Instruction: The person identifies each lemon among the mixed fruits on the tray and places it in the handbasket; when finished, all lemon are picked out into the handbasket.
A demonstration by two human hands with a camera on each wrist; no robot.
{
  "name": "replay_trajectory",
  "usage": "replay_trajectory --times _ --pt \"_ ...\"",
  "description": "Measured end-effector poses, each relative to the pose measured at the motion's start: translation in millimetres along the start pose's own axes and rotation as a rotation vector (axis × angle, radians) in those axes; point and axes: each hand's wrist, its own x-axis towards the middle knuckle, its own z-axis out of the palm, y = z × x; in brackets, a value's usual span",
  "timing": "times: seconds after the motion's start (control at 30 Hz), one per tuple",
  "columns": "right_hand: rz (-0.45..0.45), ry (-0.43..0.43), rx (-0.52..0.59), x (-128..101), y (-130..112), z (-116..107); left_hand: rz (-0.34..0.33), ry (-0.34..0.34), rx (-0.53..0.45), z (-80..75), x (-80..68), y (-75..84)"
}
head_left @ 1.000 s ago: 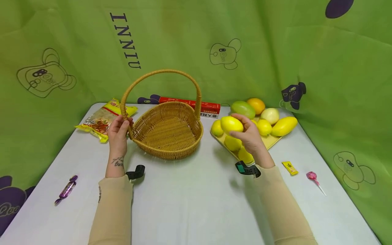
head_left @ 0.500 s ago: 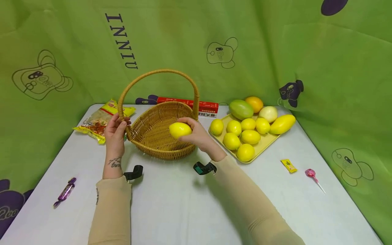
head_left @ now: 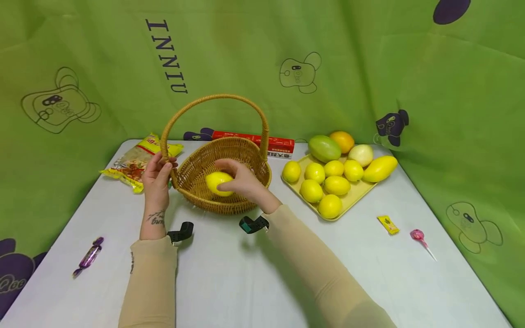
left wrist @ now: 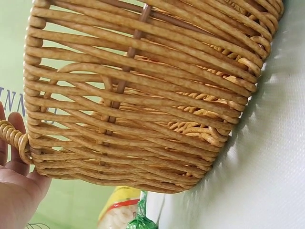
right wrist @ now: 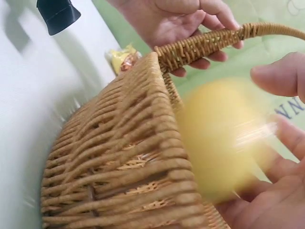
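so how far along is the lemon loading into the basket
Barely begun. No fruit shows in the wicker basket apart from the one in hand. In hand: the right hand holds a lemon over the inside of the basket, while the left hand grips the handle at its base. Left: seven lemons on the yellow tray, plus the larger fruit behind them.

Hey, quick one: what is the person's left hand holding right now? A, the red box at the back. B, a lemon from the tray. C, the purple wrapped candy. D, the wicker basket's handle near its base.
D: in the head view the left hand grips the basket's handle where it meets the rim, while the right hand holds the lemon over the basket.
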Motion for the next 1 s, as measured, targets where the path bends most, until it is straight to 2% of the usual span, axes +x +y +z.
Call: replay_trajectory --times 0.23,0.43,0.57,0.8,0.87,1.0 --pt "-0.086 0.048 0.068 -25 -2 -25 -0.025 -0.007 0.032 4.3 -0.1 0.5" --pt "-0.137 0.151 0.188 -58 0 -59 -0.014 -0.002 0.003 6.1 -1.2 1.7" --pt "-0.136 0.265 0.226 -83 4 -90 -0.008 0.004 -0.013 5.3 -2.1 1.6" --pt "-0.153 0.454 0.276 -117 28 -160 0.000 0.006 -0.011 2.9 -3.8 0.2" --pt "-0.153 0.541 0.304 -123 36 -179 -0.006 0.008 -0.001 2.5 -4.3 0.2" --pt "-0.139 0.779 0.359 -128 49 -212 -0.025 0.011 0.032 2.4 -5.0 0.2"
